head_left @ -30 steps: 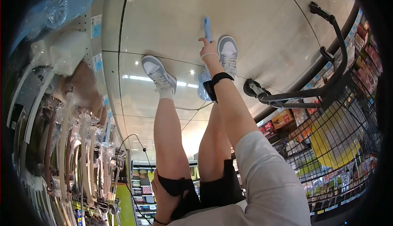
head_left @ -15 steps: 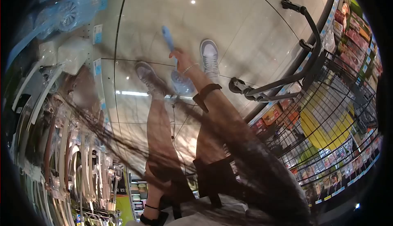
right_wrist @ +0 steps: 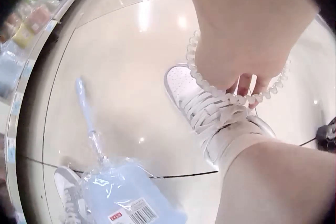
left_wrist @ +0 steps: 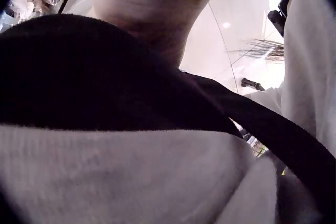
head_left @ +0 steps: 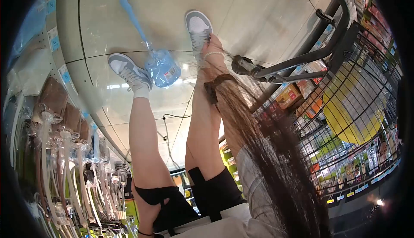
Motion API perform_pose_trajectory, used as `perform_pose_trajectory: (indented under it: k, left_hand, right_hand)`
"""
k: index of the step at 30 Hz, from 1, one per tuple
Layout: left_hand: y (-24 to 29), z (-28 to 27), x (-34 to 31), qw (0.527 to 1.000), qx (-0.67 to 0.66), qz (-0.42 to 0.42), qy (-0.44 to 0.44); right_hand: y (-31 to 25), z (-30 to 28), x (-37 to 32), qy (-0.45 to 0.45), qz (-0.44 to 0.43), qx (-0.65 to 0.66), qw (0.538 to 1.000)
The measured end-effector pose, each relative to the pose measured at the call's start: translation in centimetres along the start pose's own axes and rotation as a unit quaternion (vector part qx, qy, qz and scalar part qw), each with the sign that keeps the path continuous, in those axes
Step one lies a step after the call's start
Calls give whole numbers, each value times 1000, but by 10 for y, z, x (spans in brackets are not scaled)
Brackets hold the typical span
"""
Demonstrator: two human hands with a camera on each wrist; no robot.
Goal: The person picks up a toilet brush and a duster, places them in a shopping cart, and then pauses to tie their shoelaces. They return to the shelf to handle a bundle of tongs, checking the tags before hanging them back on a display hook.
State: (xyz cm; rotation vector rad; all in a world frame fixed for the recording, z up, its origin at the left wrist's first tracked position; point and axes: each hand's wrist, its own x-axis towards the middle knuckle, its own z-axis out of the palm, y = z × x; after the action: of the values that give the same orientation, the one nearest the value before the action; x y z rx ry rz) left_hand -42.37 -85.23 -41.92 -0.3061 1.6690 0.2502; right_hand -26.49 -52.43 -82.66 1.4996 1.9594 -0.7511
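My right hand [head_left: 213,48] hangs over the right shoe [head_left: 199,24], apart from the blue item, fingers loosely bent. In the right wrist view, its fingers [right_wrist: 245,85] show past a clear coiled band, above the laces. A blue long-handled item [head_left: 163,70], its wide end wrapped in clear plastic with a barcode label, is on the floor beside the left shoe [head_left: 129,72]. Its handle [head_left: 131,16] points away to the upper left. My left hand [head_left: 146,210] is against the side of the left thigh by the black shorts, its fingers hidden.
On the left, shelves carry wrapped long-handled goods [head_left: 69,164] and blue plastic wares. A black wire cart [head_left: 345,121] with a yellow panel stands at right, its caster wheel [head_left: 243,64] near my right arm. Long dark hair [head_left: 280,151] hangs across that arm. A thin cable [head_left: 166,136] shows between the legs.
My right hand has let go of the blue item's handle and moved right, over the right shoe. The item is now on the floor between the shoes. Hair has swung across the right arm.
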Motion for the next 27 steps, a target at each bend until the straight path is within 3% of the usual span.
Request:
perform_pose_trajectory:
  k: [3,5,7,8,10,14,17,19,20,22,23,24,25,27]
  left_hand:
    - [30,-2,0,999,-6,-39,-6]
    - [20,0,-1,1000,-4,-30,-1]
    - [9,-4,-2,999,22,-44,0]
    - [10,-3,-3,999,28,-45,0]
    - [31,-1,-1,998,15,-61,0]
    - [42,1,-2,995,44,-85,-1]
    - [55,0,5,996,85,-36,-16]
    - [93,1,30,970,228,72,45]
    - [131,7,46,965,234,112,49]
    - [210,27,78,937,198,287,12]
    - [259,42,88,874,257,412,-30]
    - [290,66,97,839,234,488,-56]
    - [310,97,99,837,237,490,-56]
    - [337,155,93,668,9,729,-148]
  right_hand:
    - [9,2,11,20,37,91,995]
    - [7,3,17,39,48,126,990]
    - [6,2,23,60,-44,138,988]
    - [8,0,23,60,-40,142,987]
    - [10,-3,24,62,-111,138,982]
    - [18,0,39,36,-98,146,984]
    - [23,1,49,30,-114,172,978]
    - [23,-1,52,45,-127,158,978]
    - [24,0,52,59,-140,142,978]
    - [27,8,57,56,-125,169,976]
    - [29,11,58,54,-111,192,974]
    - [26,10,55,56,-109,196,973]
    - [24,9,52,49,-61,248,966]
    - [22,8,58,43,-15,305,951]
